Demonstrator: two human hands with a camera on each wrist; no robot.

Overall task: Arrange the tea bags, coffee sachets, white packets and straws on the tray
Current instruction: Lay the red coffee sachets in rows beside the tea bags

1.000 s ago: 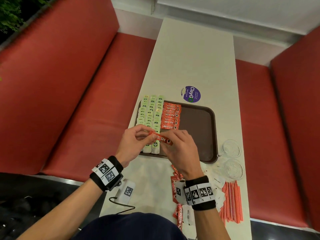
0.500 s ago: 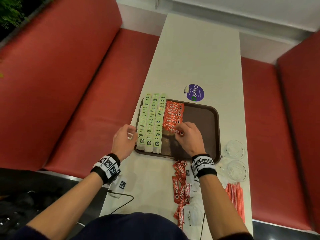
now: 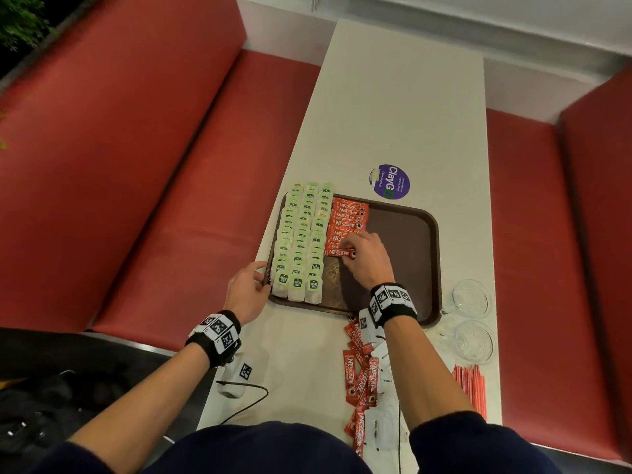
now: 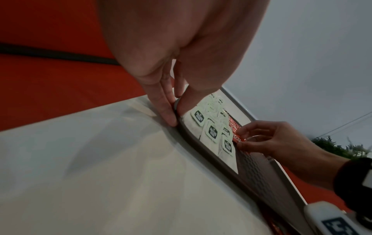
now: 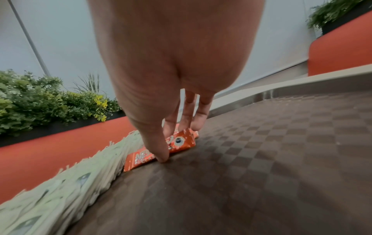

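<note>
A brown tray [image 3: 403, 251] lies on the white table. Three columns of green tea bags [image 3: 302, 241] fill its left side, and a column of red coffee sachets [image 3: 347, 217] lies beside them. My right hand [image 3: 350, 246] pinches the nearest coffee sachet [image 3: 337, 252] between thumb and fingers, low on the tray floor at the near end of that column; the right wrist view shows the sachet [image 5: 181, 141] touching the tray. My left hand [image 3: 263, 271] pinches the tray's left rim [image 4: 181, 127], thumb on top, fingers outside. Loose sachets [image 3: 357, 374], white packets [image 3: 386, 381] and orange straws [image 3: 470, 388] lie on the table near me.
Two clear glass cups [image 3: 470, 297] [image 3: 475, 340] stand just right of the tray. A purple sticker [image 3: 390, 182] is on the table beyond it. A white marker device [image 3: 236, 376] with a black cable lies near the left edge. Red benches flank the narrow table.
Both hands held the sachet over the tray's near edge. My right hand carried it forward to the sachet column and lowered it; my left hand let go and moved to the tray's left rim.
</note>
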